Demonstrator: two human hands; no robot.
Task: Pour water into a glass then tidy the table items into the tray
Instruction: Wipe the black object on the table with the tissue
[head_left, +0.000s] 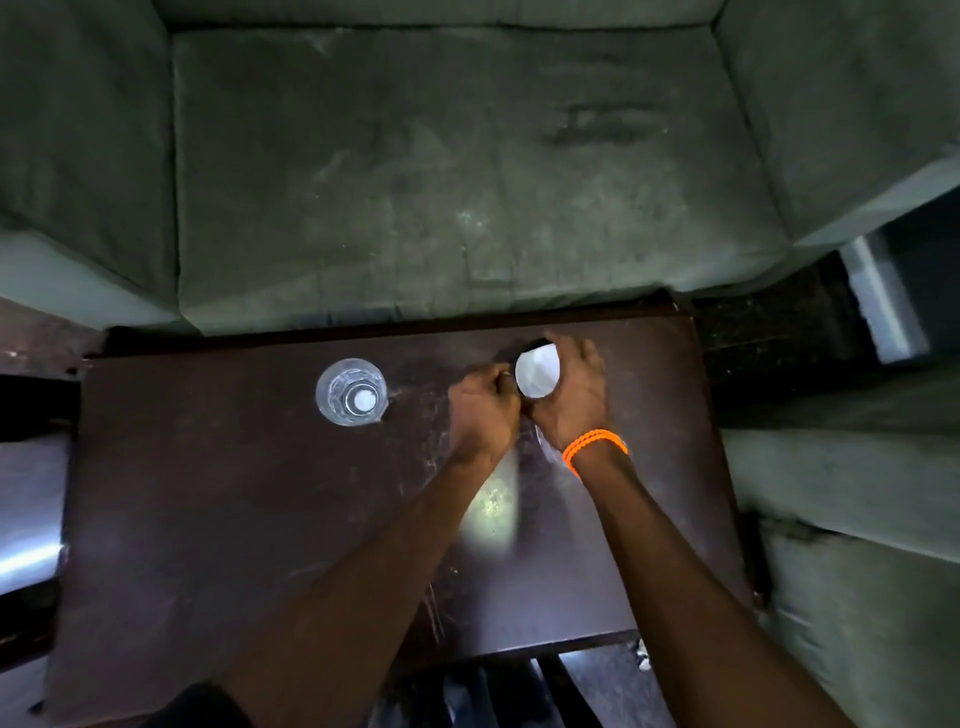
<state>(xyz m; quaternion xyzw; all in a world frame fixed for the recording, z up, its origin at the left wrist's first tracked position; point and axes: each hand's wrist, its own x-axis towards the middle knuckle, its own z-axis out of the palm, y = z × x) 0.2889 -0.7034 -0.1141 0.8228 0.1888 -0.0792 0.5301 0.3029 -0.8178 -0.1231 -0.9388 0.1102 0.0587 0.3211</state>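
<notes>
A white, round-topped object (537, 375), most likely the cap end of a water container seen straight from above, sits between the two hands near the far edge of the tabletop (260, 519). Its top is smooth, pale and roughly circular, with a faint crease across it; its long axis appears to run upright, toward the camera, so the body below is hidden and its material cannot be told. The right hand (571, 395) wraps around its right side, fingers curled over the far rim and closed on it. The left hand (483, 410) presses against its left side, fingers bent inward and gripping at the edge; a ring shows on one finger. An orange beaded bracelet (595, 446) circles the right wrist.

Well to the left, apart from the hands, a clear glass (351, 392) stands upright on the tabletop, round, with a thick faceted base catching a white glint; whether it holds water cannot be told. The tabletop is dark brown, glossy and scratched, with a bright reflection between the forearms. Beyond it lies a grey-green sofa (441, 171) with worn, mottled fabric cushions.
</notes>
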